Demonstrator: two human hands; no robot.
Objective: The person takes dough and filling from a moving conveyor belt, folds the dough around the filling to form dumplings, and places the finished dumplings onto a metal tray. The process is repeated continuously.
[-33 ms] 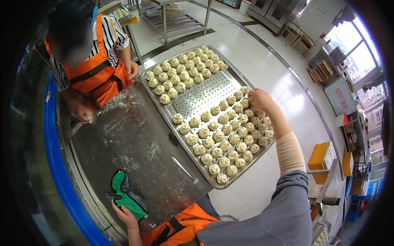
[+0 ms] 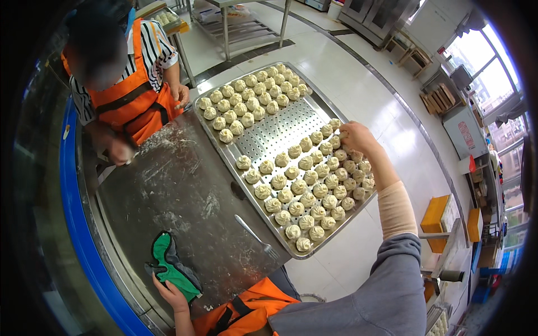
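Observation:
A perforated metal tray (image 2: 255, 148) bears rows of pleated, uncooked steamed buns (image 2: 319, 213), set in two groups with a bare strip between. At its right edge my right hand (image 2: 360, 139) reaches over the rim, fingers bent down and closed round a bun that they largely hide. Low on the left, my left hand (image 2: 174, 297) lies beside a green and black cloth item (image 2: 171, 269). Its fingers are stretched out and touch the cloth's near edge. Between the cloth and the tray lies a metal fork (image 2: 258, 238).
A co-worker in an orange apron (image 2: 126, 101) stands at the far left, hands low by the flour-dusted dark table (image 2: 185, 196). A blue edge (image 2: 89, 241) runs along the left side. Beyond the tray are a tiled floor (image 2: 364, 84) and a steel rack (image 2: 241, 28).
The co-worker's hand at the table edge has shifted slightly and looks blurred. Both my hands, the buns and the cloth keep their places.

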